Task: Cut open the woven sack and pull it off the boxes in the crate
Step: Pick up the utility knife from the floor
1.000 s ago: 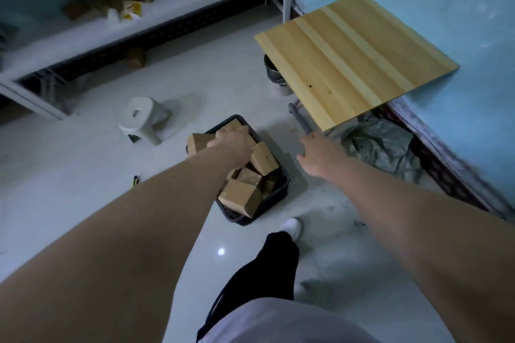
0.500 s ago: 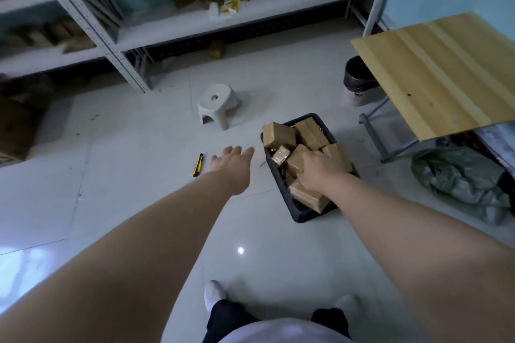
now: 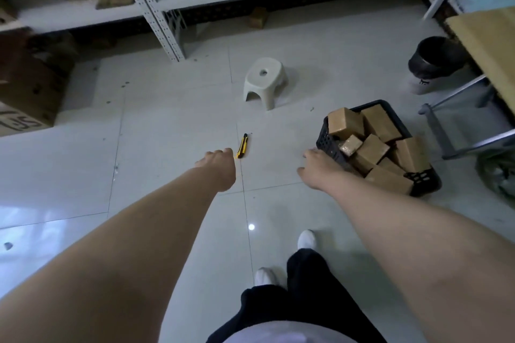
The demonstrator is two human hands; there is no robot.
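So, sack status? (K.)

Off the load. The grey woven sack (image 3: 498,175) lies crumpled on the floor at the right edge of view, below the pale wooden table (image 3: 490,44). It is well apart from the brown cardboard boxes (image 3: 372,149), which sit bare in the black plastic lattice crate (image 3: 330,145). (M.)

Changes over the last second? (K.)

The left hand (image 3: 218,164) has left the boxes and now reaches toward the yellow-and-black utility knife (image 3: 242,150) lying on the floor. It is just short of the knife, released, holding nothing. The right hand (image 3: 319,170) has come off the box pile to the crate's near wall. Its fingers are loosely spread and touch the wall, with no grip that I can see. (M.)

Reading? (K.)

Cutting and pulling look done. Judgement: the knife is being collected as tidy-up, not for a fresh cut. (M.)
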